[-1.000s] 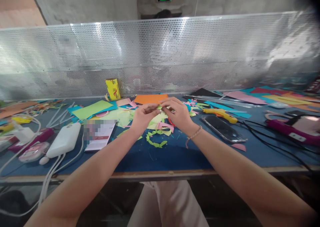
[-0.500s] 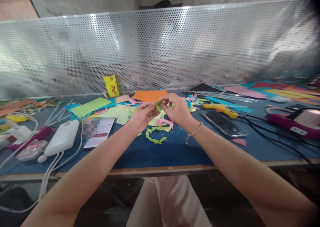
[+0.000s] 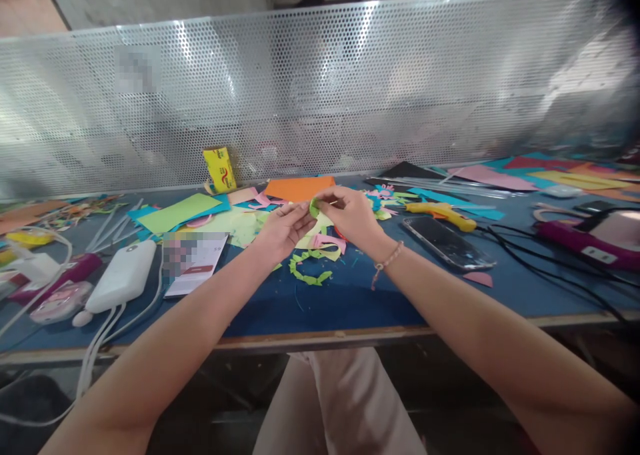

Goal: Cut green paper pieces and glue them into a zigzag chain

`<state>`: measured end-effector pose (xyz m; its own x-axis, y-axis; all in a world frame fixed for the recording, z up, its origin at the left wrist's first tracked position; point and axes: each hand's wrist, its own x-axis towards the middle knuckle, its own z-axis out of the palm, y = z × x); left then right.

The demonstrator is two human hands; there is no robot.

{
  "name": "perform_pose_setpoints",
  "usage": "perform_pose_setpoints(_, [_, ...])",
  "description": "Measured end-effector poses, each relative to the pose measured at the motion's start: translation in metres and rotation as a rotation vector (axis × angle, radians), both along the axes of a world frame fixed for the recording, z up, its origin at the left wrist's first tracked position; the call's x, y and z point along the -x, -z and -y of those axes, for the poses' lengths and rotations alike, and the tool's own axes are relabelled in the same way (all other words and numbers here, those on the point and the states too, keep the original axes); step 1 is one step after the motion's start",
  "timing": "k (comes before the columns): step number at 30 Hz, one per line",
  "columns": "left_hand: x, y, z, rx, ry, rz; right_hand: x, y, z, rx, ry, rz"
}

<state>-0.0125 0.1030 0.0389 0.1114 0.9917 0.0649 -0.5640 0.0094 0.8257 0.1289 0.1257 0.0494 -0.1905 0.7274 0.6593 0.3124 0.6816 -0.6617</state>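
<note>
Between the fingertips of both hands is a small curled piece of green paper (image 3: 314, 207). My left hand (image 3: 286, 230) pinches it from the left, its lower fingers loosely bent. From the right, my right hand (image 3: 353, 218) grips it between thumb and fingers, a bracelet on the wrist. On the blue table (image 3: 340, 308) just below lies a curved, notched green paper strip (image 3: 303, 275). Pink paper scraps (image 3: 329, 243) and pale green sheets (image 3: 235, 225) lie under and behind the hands.
Right of my hands are a yellow glue gun (image 3: 443, 215) and a dark phone (image 3: 445, 243). On the left sit a white power bank (image 3: 123, 276) with cables and a propped card (image 3: 197, 265). A yellow box (image 3: 219, 169) stands before the perforated metal screen (image 3: 310, 95).
The green paper between my fingers now looks more tightly curled, and the right-hand fingers have shifted slightly around it. The view has tilted down a little.
</note>
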Motion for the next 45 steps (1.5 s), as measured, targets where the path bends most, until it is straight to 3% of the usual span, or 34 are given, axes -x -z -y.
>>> perform_pose_setpoints(15, [0.0022,0.0042,-0.0036,-0.058,-0.013,0.045,-0.0072,0.0014,-0.004,-0.382,0.018,0.27])
perform_pose_setpoints(20, [-0.0004,0.0033,-0.0034,-0.192,-0.027,-0.05,-0.0052,-0.0005,-0.0007,-0.365,0.004,0.163])
perform_pose_setpoints(26, [-0.0002,0.0059,-0.007,-0.398,-0.282,-0.248,-0.0037,-0.0014,-0.0007,-0.351,-0.078,0.07])
perform_pose_setpoints(30, [0.0016,0.002,-0.0024,-0.463,-0.36,-0.376,-0.0044,0.0,-0.003,-0.344,-0.11,0.049])
perform_pose_setpoints(45, [0.0036,0.0038,-0.0007,-0.617,-0.468,-0.517,-0.0067,0.0005,-0.0044,-0.506,-0.037,0.125])
